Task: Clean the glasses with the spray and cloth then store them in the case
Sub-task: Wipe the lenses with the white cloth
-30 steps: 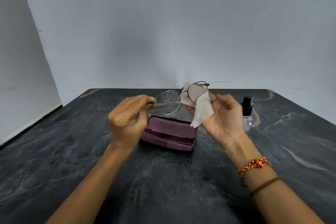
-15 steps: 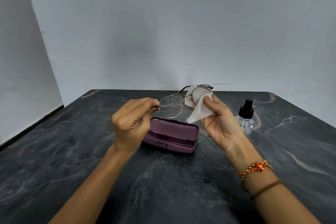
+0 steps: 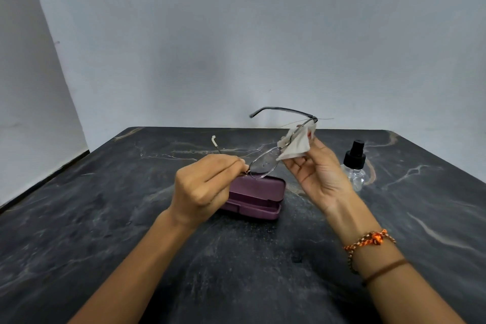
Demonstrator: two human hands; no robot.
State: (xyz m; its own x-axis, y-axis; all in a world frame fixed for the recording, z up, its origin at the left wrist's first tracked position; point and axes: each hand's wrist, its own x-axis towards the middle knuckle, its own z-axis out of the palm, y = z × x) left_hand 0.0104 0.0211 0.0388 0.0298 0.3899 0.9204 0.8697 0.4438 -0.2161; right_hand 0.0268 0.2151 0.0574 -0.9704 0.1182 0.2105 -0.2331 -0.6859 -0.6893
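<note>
We hold the wire-frame glasses in the air above the purple case, which sits shut on the dark marbled counter. Our left hand has its fingers closed in a pinch on the frame at the hinge beside the near lens, which is beaded with droplets. Our right hand has its fingers pressed on the white cloth, folded around the far lens. The spray bottle stands just beside the right hand on the counter. Judgement: the frame looks light, thin and easily bent, the wet lens slippery; grip is best at rim or hinge, pressing gently through the cloth.
</note>
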